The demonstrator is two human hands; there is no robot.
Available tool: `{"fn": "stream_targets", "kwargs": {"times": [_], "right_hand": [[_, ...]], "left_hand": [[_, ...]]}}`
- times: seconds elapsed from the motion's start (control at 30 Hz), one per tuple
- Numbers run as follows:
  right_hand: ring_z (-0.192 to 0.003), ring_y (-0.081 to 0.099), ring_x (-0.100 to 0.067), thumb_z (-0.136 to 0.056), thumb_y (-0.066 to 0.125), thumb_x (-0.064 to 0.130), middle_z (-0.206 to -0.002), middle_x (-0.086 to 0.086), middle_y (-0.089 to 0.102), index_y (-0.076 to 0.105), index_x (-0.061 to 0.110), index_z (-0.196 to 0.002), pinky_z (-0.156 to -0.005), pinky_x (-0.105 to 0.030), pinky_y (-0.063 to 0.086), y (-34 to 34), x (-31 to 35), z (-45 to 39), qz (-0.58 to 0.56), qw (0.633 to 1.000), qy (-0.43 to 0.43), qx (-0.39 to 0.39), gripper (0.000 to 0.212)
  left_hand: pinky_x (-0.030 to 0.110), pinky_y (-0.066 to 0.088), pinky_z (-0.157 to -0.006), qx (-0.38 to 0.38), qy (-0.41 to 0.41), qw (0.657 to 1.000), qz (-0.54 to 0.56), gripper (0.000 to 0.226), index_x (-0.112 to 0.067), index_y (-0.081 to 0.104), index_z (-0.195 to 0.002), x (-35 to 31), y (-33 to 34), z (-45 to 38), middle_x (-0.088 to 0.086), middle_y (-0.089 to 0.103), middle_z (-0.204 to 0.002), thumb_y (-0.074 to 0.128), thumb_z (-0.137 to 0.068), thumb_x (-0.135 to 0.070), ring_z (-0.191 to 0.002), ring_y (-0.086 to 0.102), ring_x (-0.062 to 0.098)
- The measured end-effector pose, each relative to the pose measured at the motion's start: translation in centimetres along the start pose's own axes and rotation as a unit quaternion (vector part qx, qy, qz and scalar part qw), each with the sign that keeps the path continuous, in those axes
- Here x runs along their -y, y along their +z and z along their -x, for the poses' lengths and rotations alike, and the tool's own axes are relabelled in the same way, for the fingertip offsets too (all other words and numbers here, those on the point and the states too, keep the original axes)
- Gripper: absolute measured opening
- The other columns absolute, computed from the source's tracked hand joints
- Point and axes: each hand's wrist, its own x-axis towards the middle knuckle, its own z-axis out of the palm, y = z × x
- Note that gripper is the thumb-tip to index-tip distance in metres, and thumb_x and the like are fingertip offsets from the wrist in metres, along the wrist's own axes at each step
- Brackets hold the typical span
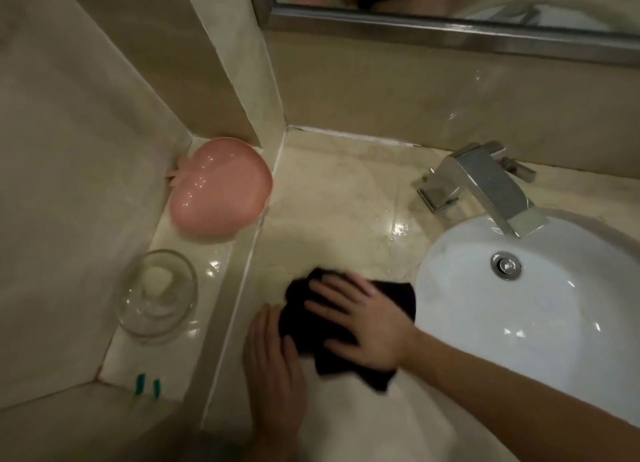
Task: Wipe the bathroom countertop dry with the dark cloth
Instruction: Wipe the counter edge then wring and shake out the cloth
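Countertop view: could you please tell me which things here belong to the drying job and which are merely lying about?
Part of the job:
- dark cloth, flat on the countertop
- right hand, pressed flat on the cloth
- left hand, at the cloth's left edge

Lying about:
- pink dish
- glass bowl
- faucet
- white basin
- mirror

You have nothing to read here: no words, labels, brand marks or numbers show on anything in view.
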Motion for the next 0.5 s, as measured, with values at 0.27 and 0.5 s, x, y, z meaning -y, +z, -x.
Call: {"fn": "stream_targets", "kwargs": {"times": [0.27, 0.5], "right_hand": [[-0.155, 0.009, -0.023, -0.102, 0.027, 0.059, -0.168, -0.002, 0.017, 0.022, 0.030, -0.159, -0.126, -0.044, 0.004, -6.4, -13.6, -8.2, 0.078, 0.969, 0.227, -0.052, 0.065], [-0.154, 0.016, -0.030, -0.099, 0.044, 0.054, -0.166, -0.008, 0.021, 0.032, 0.023, -0.157, -0.125, -0.050, 0.009, -1.6, -2.1, -2.6, 0.028, 0.987, 0.146, -0.054, 0.067]], "left_hand": [[0.047, 0.046, -0.102, -0.075, 0.050, 0.995, -0.038, 0.041, 0.004, 0.065, -0.125, 1.4, 1.4, 0.2, 0.019, 0.060, -0.135, 0.043, -0.094, -0.013, -0.122, 0.058, 0.038], [0.048, 0.047, -0.102, -0.046, 0.044, 0.998, -0.023, 0.043, 0.003, 0.063, -0.128, 0.7, 0.5, 0.1, 0.018, 0.060, -0.136, 0.042, -0.096, -0.016, -0.123, 0.058, 0.037]]}}
